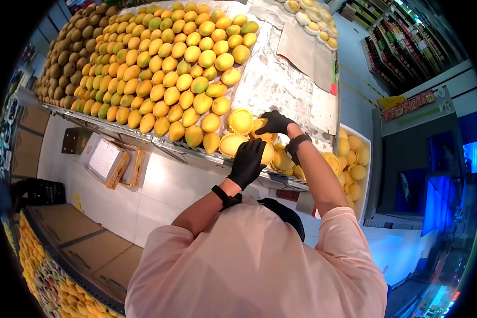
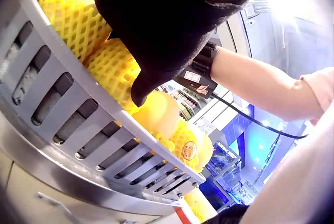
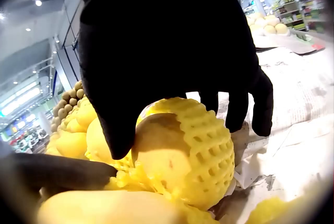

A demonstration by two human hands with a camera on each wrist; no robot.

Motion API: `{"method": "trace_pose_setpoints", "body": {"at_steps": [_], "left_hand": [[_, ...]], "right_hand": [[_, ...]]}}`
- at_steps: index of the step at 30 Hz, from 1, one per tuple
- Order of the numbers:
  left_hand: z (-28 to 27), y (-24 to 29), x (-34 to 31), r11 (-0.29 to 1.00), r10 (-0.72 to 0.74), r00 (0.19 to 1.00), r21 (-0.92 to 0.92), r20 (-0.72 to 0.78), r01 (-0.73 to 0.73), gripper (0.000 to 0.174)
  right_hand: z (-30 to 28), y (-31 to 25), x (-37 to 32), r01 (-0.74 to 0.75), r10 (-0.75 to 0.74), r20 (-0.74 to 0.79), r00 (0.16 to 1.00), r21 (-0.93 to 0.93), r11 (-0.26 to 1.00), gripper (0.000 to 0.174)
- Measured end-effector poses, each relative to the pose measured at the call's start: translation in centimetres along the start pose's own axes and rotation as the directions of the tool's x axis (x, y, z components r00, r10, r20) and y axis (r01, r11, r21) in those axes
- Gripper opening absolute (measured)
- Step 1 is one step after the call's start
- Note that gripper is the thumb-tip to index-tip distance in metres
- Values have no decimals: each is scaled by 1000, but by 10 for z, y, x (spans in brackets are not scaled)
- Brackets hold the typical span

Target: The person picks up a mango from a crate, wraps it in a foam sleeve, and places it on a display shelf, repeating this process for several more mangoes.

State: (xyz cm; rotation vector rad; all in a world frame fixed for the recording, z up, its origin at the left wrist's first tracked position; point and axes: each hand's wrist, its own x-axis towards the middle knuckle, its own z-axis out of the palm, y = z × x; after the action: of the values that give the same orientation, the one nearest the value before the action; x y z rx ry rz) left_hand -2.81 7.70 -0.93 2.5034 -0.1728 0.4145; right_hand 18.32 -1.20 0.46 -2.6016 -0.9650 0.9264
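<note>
Both hands wear black gloves and work among yellow melons in foam nets along the stand's front edge. My right hand (image 1: 274, 123) grips a netted melon (image 3: 209, 153) from above, thumb on one side and fingers on the other. Its net leaves part of the smooth skin bare. Closer to the edge, my left hand (image 1: 247, 161) holds another netted melon (image 2: 115, 73), thumb down its near side. In the right wrist view, a left finger (image 3: 68, 172) reaches the net of the right hand's melon. Most left fingers are hidden in the left wrist view.
Rows of mangoes (image 1: 169, 79) cover the stand to the left, with brown round fruit (image 1: 71, 58) beyond. Paper (image 1: 275, 69) lines the stand's right part. A white box (image 1: 363, 196) of yellow melons stands at right. A slatted rail (image 2: 68, 99) edges the front.
</note>
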Motion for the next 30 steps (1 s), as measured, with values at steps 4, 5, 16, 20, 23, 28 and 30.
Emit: {"method": "trace_pose_setpoints", "body": {"at_steps": [4,5,16,20,23,28,30], "left_hand": [[-1,-1,1,1000,8,1000,-30,-4,-8,71],[1,-2,1,1000,11,1000,-21,-14,-11,71],[-14,-16,3,952,-61,997,-302,-51,43,74],[-25,-22,6,953,-106,987,-296,-122,66,60],[-26,-22,5,955,-83,984,-294,-158,33,51],[-19,-18,3,954,-56,986,-299,-156,7,41],[-18,-17,2,942,-54,976,-334,-211,-20,30]], "right_hand": [[2,-23,9,-46,54,52,997,-148,988,93],[8,-31,7,-123,126,10,992,-140,982,93],[-25,7,-43,-148,188,16,982,683,715,63],[-14,24,-45,-214,253,62,966,744,633,55],[12,35,-33,-29,91,-51,995,710,704,50],[6,6,-40,-141,195,-45,980,536,833,45],[19,24,-33,-3,117,-318,941,338,941,44]]}}
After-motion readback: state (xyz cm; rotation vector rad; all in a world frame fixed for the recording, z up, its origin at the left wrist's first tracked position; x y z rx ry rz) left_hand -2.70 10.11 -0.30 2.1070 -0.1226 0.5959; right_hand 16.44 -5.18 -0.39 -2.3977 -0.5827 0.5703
